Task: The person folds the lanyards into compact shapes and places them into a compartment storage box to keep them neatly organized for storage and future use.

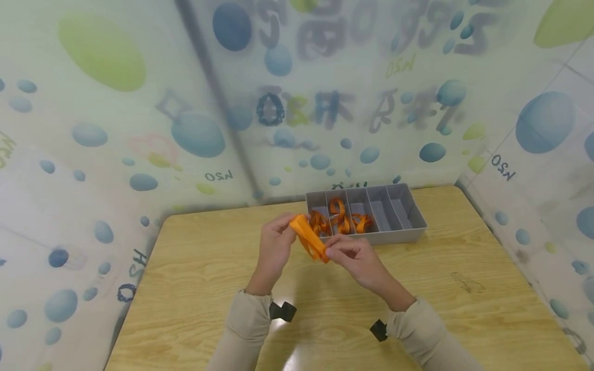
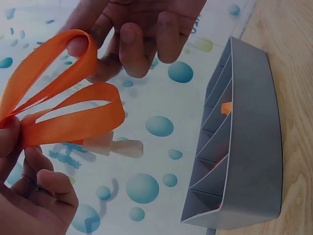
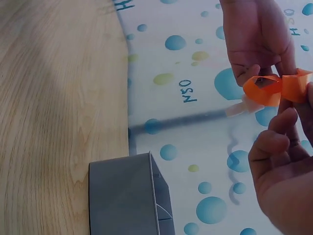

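An orange ribbon (image 1: 307, 238), bent into loops, is held up between both hands above the table. My left hand (image 1: 275, 247) pinches its gathered upper end; in the left wrist view this hand (image 2: 36, 191) is at lower left. The right hand (image 1: 359, 262) pinches the ribbon's lower end, and in the left wrist view a fingertip of that hand lies inside one loop. A pale, tube-like piece (image 2: 115, 145) sticks out beside the loops; its kind is unclear. In the right wrist view the ribbon (image 3: 296, 88) is partly hidden by fingers.
Just beyond the hands, a grey divided box (image 1: 394, 236) stands on the wooden table (image 1: 209, 288) near the back wall. Its left compartments contain curled orange ribbons (image 1: 341, 214). Patterned sheets (image 1: 287, 139) enclose the table at the back and sides.
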Tool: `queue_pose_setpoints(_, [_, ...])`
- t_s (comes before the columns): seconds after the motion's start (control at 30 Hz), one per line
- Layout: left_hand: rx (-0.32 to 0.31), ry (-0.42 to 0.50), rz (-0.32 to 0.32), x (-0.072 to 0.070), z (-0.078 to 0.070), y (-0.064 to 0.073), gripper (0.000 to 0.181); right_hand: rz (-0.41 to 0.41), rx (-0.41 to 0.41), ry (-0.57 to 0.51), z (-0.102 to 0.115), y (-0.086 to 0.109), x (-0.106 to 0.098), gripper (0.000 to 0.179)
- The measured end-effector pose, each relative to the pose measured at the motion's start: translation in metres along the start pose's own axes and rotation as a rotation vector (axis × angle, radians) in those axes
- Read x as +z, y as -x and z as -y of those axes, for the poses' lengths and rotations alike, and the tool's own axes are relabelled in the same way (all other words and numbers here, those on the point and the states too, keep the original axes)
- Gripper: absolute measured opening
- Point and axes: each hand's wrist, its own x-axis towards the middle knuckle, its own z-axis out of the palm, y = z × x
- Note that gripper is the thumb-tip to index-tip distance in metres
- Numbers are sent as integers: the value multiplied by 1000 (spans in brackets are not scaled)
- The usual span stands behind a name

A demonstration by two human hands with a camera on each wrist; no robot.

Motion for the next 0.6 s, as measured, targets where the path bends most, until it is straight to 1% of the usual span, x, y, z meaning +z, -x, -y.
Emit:
queue_pose_setpoints(0.07, [16, 2, 8, 0, 0, 0, 17, -19, -14, 37, -1, 0, 1, 17])
queue_pose_setpoints(0.17, [32, 16, 15, 0, -1, 0, 16, -25, -58, 74, -3, 0, 3, 17])
queue_pose_setpoints(0.33, [36, 29, 8, 1, -4, -1, 16, -28, -138, 102, -4, -2, 7, 17])
queue_pose_setpoints(0.5, [38, 30, 23, 2, -7, -1, 16, -80, -165, 190, -3, -3, 11, 14])
queue_pose_setpoints(0.6, [43, 7, 20, 3, -9, -1, 16, -104, -170, 209, -4, -4, 14, 8])
